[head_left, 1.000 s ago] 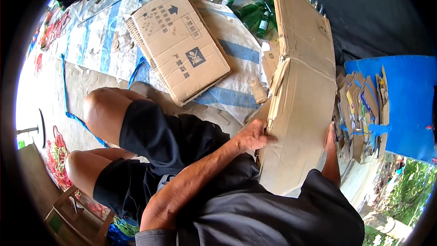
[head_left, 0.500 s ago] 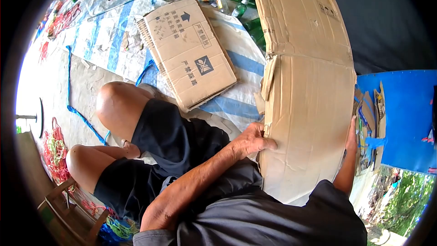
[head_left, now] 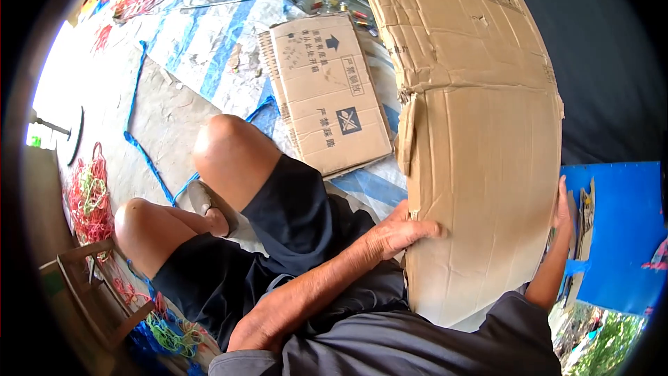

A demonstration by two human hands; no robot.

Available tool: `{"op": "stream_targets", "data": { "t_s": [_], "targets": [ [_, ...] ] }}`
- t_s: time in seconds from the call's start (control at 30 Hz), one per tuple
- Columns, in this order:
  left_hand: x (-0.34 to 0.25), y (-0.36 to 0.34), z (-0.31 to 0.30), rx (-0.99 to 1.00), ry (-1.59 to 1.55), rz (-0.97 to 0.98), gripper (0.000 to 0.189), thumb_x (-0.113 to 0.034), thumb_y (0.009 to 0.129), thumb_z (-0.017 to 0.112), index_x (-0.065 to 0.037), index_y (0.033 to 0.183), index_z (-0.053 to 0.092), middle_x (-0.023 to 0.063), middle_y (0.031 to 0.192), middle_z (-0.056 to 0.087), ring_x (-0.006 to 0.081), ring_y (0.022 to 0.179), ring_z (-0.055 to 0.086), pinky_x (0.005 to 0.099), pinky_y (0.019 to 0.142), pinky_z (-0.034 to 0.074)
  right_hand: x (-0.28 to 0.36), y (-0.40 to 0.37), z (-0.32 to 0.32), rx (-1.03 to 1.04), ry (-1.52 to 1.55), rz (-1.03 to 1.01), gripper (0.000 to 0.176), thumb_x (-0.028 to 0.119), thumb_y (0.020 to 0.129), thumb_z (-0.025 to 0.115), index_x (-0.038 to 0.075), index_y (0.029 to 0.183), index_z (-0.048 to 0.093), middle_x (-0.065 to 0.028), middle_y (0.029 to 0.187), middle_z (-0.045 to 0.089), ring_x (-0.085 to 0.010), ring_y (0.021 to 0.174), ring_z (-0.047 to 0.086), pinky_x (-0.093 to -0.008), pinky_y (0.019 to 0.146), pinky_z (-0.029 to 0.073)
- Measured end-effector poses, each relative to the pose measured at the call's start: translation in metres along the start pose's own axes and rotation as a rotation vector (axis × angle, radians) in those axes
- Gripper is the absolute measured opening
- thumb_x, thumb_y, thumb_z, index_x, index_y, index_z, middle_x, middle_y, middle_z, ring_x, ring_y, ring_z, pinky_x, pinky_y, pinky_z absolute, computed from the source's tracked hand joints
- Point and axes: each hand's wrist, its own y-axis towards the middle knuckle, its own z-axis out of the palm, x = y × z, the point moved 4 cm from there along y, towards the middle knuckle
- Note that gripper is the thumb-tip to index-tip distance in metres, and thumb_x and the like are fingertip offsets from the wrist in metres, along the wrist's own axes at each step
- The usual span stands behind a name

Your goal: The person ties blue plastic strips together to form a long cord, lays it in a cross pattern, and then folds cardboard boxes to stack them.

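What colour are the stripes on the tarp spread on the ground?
Blue, on a whitish tarp; the head view shows it.

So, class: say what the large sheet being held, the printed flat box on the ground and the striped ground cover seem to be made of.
Large sheet: brown corrugated cardboard, matt, creased, torn edges. Printed flat box: same cardboard, fluted edge showing. Striped ground cover: probably woven plastic, slightly shiny, wrinkled.
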Motion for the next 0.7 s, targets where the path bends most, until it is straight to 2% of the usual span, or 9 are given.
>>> {"op": "stream_targets", "data": {
  "t_s": [0.07, 0.2, 0.23, 0.33, 0.43, 0.53, 0.57, 0.67, 0.7],
  "targets": [
    [-0.001, -0.006, 0.002, 0.042, 0.004, 0.063, 0.064, -0.005, 0.078, 0.076, 0.000, 0.138, 0.053, 0.0100, 0.117, 0.068, 0.0195, 0.106, 0.066, 0.0375, 0.095, 0.054, 0.010, 0.012, 0.002, 0.060, -0.034, -0.044, 0.086, 0.070, 0.097, 0.050, 0.007, 0.155, 0.041, -0.0094, 0.156, 0.045, -0.0240, 0.139, 0.044, -0.0387, 0.114, 0.037],
    [-0.010, -0.020, 0.009, 0.065, 0.046, 0.053, 0.073, -0.005, 0.078, 0.078, -0.002, 0.144, 0.047, 0.0094, 0.120, 0.067, 0.0182, 0.109, 0.063, 0.0350, 0.099, 0.051, 0.020, 0.039, 0.011, 0.219, 0.022, -0.032, 0.081, 0.066, 0.099, 0.050, 0.006, 0.153, 0.043, -0.0089, 0.154, 0.048, -0.0237, 0.137, 0.047, -0.0381, 0.115, 0.038],
    [-0.013, -0.023, 0.009, 0.089, 0.079, 0.026, 0.078, -0.005, 0.079, 0.078, -0.003, 0.148, 0.042, 0.0095, 0.124, 0.065, 0.0183, 0.115, 0.061, 0.0352, 0.102, 0.049, 0.024, 0.046, 0.016, 0.239, 0.037, -0.037, 0.078, 0.065, 0.100, 0.049, 0.007, 0.153, 0.043, -0.0088, 0.153, 0.049, -0.0239, 0.137, 0.048, -0.0394, 0.113, 0.041],
    [-0.019, -0.027, 0.009, 0.064, 0.118, 0.069, 0.080, -0.005, 0.078, 0.079, -0.004, 0.150, 0.041, 0.0092, 0.128, 0.063, 0.0184, 0.119, 0.059, 0.0355, 0.104, 0.047, 0.030, 0.058, 0.031, 0.291, 0.144, 0.053, 0.080, 0.067, 0.098, 0.051, 0.008, 0.153, 0.044, -0.0085, 0.152, 0.050, -0.0246, 0.136, 0.050, -0.0420, 0.110, 0.044],
    [-0.023, -0.032, 0.001, 0.034, 0.096, 0.085, 0.082, -0.007, 0.077, 0.080, -0.004, 0.149, 0.042, 0.0090, 0.129, 0.063, 0.0183, 0.120, 0.058, 0.0356, 0.104, 0.047, 0.041, 0.060, 0.046, 0.261, 0.067, 0.068, 0.090, 0.070, 0.088, 0.065, 0.007, 0.150, 0.047, -0.0096, 0.147, 0.056, -0.0256, 0.132, 0.054, -0.0426, 0.109, 0.046],
    [-0.028, -0.033, -0.010, 0.030, 0.079, 0.106, 0.082, -0.007, 0.075, 0.080, -0.004, 0.148, 0.043, 0.0096, 0.129, 0.063, 0.0195, 0.119, 0.059, 0.0368, 0.104, 0.048, 0.067, 0.064, 0.049, 0.199, -0.017, -0.008, 0.091, 0.070, 0.083, 0.071, 0.009, 0.147, 0.051, -0.0099, 0.144, 0.058, -0.0263, 0.128, 0.056, -0.0430, 0.106, 0.048],
    [-0.031, -0.032, -0.014, 0.038, 0.070, 0.109, 0.082, -0.006, 0.075, 0.080, -0.003, 0.148, 0.043, 0.0099, 0.128, 0.063, 0.0200, 0.119, 0.059, 0.0374, 0.104, 0.048, 0.075, 0.069, 0.046, 0.183, 0.027, 0.008, 0.086, 0.066, 0.081, 0.076, 0.009, 0.142, 0.055, -0.0101, 0.135, 0.064, -0.0267, 0.121, 0.062, -0.0439, 0.100, 0.054],
    [-0.044, -0.030, -0.024, -0.006, -0.037, 0.210, 0.079, -0.005, 0.074, 0.078, -0.003, 0.146, 0.046, 0.0106, 0.127, 0.064, 0.0216, 0.117, 0.061, 0.0389, 0.102, 0.050, 0.111, 0.068, 0.056, 0.291, 0.062, -0.021, 0.079, 0.059, 0.081, 0.080, 0.009, 0.138, 0.058, -0.0100, 0.127, 0.067, -0.0262, 0.112, 0.067, -0.0453, 0.094, 0.058],
    [-0.050, -0.033, -0.027, -0.035, -0.049, 0.223, 0.078, -0.006, 0.073, 0.078, -0.002, 0.145, 0.047, 0.0113, 0.125, 0.065, 0.0227, 0.115, 0.062, 0.0400, 0.102, 0.050, 0.126, 0.062, 0.065, 0.258, 0.062, -0.108, 0.075, 0.051, 0.080, 0.083, 0.008, 0.136, 0.058, -0.0085, 0.120, 0.070, -0.0248, 0.105, 0.069, -0.0432, 0.087, 0.061]
  ]
}}
